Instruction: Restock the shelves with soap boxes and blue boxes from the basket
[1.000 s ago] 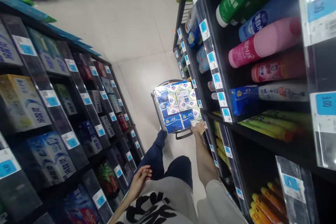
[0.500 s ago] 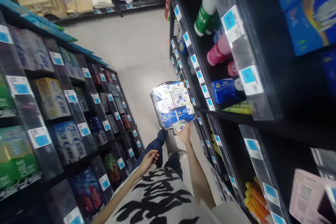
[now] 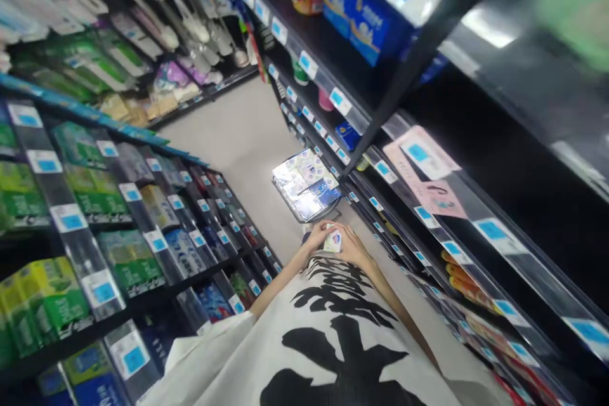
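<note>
Close to the front of my shirt, a small white soap box [image 3: 333, 240] with a coloured print sits between my hands. My right hand [image 3: 353, 247] is wrapped round its right side. From the left, my left hand [image 3: 318, 238] curls over it with fingers at its top edge. Just beyond my hands, low in the aisle, stands a dark-framed basket [image 3: 334, 210]. It is filled with white printed boxes [image 3: 309, 167] like the one in my hands, plus blue packs [image 3: 324, 191] on the near side. Glare washes out part of the basket's contents.
Shelves with green and yellow toothpaste boxes [image 3: 52, 295] line the left side. Dark shelves with blue tissue packs [image 3: 354, 6] and price tags run along the right, a pink card [image 3: 423, 168] jutting from one. Hanging brushes [image 3: 166, 0] face the aisle's far end, beyond pale floor [image 3: 228, 120].
My right hand has brought the soap box from the basket's near edge back towards my body. My left hand has joined it on the box. The view has turned and shifted.
</note>
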Tool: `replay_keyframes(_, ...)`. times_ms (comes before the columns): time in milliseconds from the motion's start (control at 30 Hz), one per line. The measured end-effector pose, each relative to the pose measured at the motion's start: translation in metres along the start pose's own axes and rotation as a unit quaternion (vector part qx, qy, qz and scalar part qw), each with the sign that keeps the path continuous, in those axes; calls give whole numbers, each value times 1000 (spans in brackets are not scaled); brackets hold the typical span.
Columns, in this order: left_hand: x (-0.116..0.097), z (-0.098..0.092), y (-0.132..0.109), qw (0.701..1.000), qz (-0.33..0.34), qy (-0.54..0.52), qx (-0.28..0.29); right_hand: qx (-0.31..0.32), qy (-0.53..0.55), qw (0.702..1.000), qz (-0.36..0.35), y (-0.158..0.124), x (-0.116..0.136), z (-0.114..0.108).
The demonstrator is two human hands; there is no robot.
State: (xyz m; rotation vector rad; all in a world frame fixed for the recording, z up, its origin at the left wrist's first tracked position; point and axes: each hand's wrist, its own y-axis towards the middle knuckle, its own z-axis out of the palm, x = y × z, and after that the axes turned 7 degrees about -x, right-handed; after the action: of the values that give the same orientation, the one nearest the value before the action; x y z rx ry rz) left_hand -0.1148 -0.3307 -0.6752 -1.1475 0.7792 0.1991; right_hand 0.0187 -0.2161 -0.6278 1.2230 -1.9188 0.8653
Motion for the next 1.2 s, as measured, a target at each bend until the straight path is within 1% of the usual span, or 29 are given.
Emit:
replay_keyframes(67,-3,25,-14,999,13,20,24,-86,30,995,50,-36,-2,-15)
replay_keyframes(100,-5,38,-21,999,19,27,32,-131,57,986,81,-54,-5,-21)
replay_keyframes(167,-10,60,-37,997,33,37,54,-204,143,957,148,-90,-10,-28)
replay_keyframes(233,-16,80,-55,995,42,44,84,-241,242,920,192,-121,-11,-32)
replay_keyframes(300,-20,96,-74,990,44,50,122,-274,315,887,198,-145,-7,-35)
replay_keyframes(400,-24,114,-104,982,41,61,176,-377,359,834,182,-165,6,-39)
replay_keyframes(500,-27,126,-128,972,60,84,213,-486,386,762,187,-170,18,-46)
replay_keyframes(567,-27,131,-139,965,92,99,225,-528,404,722,194,-170,23,-51)
replay_keyframes(600,-28,133,-143,962,106,106,227,-540,408,710,197,-169,24,-54)
replay_keyframes(667,-28,135,-149,959,122,121,226,-547,406,704,201,-169,25,-61)
replay_keyframes(800,-27,133,-156,953,143,147,221,-538,390,721,197,-171,25,-73)
replay_keyframes(933,-24,130,-156,945,192,158,215,-535,388,728,185,-168,27,-77)
replay_keyframes(1000,-24,128,-153,935,217,174,222,-535,388,727,185,-163,29,-77)
replay_keyframes(1100,-26,124,-148,908,265,213,243,-538,390,724,185,-155,34,-76)
replay_keyframes(1200,-30,121,-146,886,312,245,240,-537,384,732,168,-148,43,-80)
